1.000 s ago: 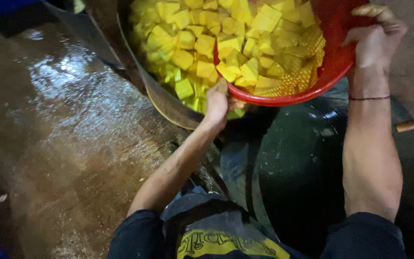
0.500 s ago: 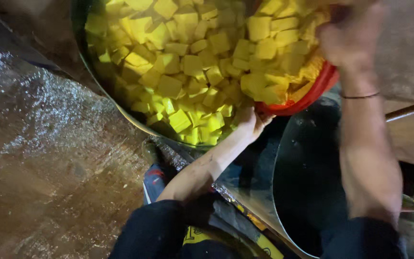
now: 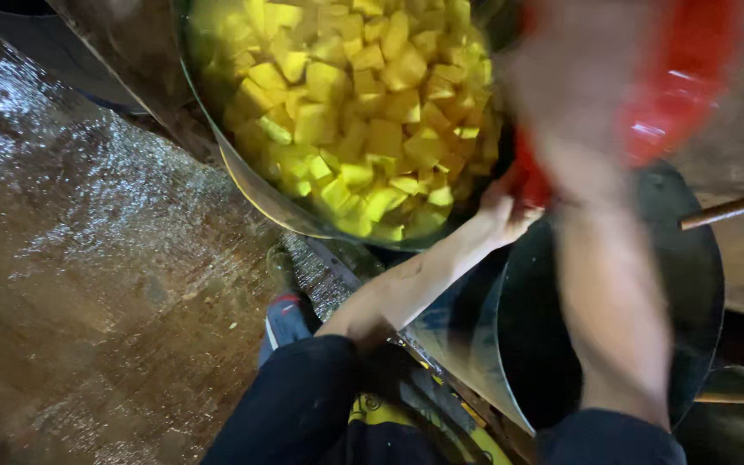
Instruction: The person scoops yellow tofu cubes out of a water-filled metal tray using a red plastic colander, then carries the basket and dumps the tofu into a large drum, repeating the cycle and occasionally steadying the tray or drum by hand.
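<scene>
— Where's the red basket (image 3: 682,86) relative to the grips?
— Up at the top right, blurred, tipped beside the big metal bowl (image 3: 243,185) of yellow cubes (image 3: 363,120). The left hand (image 3: 505,215) has its grip clamped on the basket's lower rim, nearest the bowl; the right hand (image 3: 561,77) is a smear across the basket, so I can't tell how its grip sits.
— Counts?
— One basket, one filled bowl, one dark empty pan (image 3: 699,293) below, cubes too many to count.
</scene>
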